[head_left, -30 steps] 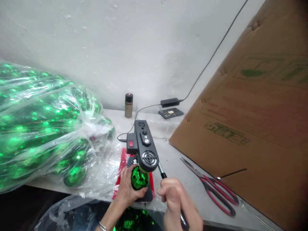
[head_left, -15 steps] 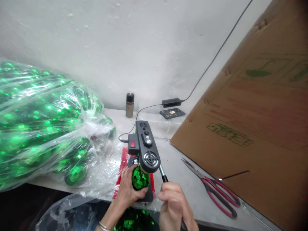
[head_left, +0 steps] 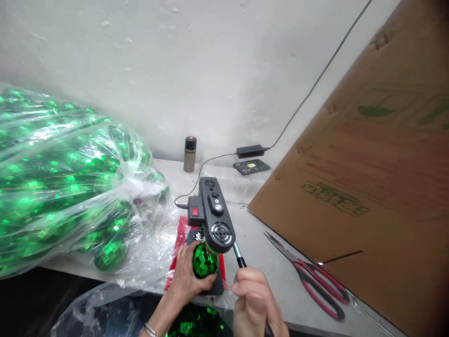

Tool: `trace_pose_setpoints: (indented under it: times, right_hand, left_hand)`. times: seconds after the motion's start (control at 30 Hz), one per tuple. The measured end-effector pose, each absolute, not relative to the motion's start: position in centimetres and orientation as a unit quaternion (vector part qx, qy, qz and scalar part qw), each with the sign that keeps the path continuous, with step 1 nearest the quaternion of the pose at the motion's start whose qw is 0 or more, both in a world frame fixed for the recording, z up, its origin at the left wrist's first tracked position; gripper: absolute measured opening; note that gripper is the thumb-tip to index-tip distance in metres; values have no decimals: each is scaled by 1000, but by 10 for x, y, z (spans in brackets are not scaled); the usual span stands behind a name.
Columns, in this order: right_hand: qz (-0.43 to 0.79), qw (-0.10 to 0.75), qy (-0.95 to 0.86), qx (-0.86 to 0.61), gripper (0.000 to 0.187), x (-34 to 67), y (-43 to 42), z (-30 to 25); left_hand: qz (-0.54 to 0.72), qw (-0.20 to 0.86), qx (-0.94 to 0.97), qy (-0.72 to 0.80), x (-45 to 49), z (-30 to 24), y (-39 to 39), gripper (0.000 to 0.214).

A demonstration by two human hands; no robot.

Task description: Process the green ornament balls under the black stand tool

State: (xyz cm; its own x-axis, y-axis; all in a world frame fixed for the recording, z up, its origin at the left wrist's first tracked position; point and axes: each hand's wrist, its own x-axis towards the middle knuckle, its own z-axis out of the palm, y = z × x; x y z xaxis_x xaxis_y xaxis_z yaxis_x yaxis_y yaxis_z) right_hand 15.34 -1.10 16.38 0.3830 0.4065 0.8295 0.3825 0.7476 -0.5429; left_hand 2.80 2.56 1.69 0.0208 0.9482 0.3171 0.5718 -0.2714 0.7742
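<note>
My left hand [head_left: 187, 274] is wrapped round the side of a shiny green mirrored ball ornament [head_left: 205, 260], thumb across its lower front. The ball sits under the round front end of a black bench-top machine [head_left: 217, 215] with vented covers and a small box with a red switch [head_left: 195, 211]. My right hand [head_left: 256, 297] is closed around the black-gripped end of a metal lever [head_left: 240, 255] that slants down from the machine's right side. Where the ball meets the machine is hidden under the housing.
A clear plastic bag of green mirrored balls [head_left: 63, 173] fills the left. Red-and-black scissors [head_left: 308, 281] lie before a large cardboard box [head_left: 351, 187]. Behind stand a small dark-capped bottle [head_left: 190, 155], a black power adapter [head_left: 250, 150] and a phone [head_left: 251, 167]. More green balls lie below the table edge.
Almost nothing differs. The whole view has shifted very slightly; both hands keep their hold on the ball and the lever.
</note>
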Motion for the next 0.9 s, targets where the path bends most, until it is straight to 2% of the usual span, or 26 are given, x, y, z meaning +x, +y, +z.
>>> trace_pose_setpoints:
  times: [0.57, 0.8, 0.9]
  right_hand:
    - [-15, 762, -534, -367, 47, 149, -8, 166]
    - [4, 760, -535, -368, 47, 150, -8, 164]
    - [-23, 759, -540, -364, 47, 149, -8, 156]
  left_hand:
    - [417, 238, 669, 567, 31, 15, 27, 83]
    - [415, 237, 673, 564, 30, 19, 29, 82]
    - [411, 240, 674, 565, 29, 21, 29, 83]
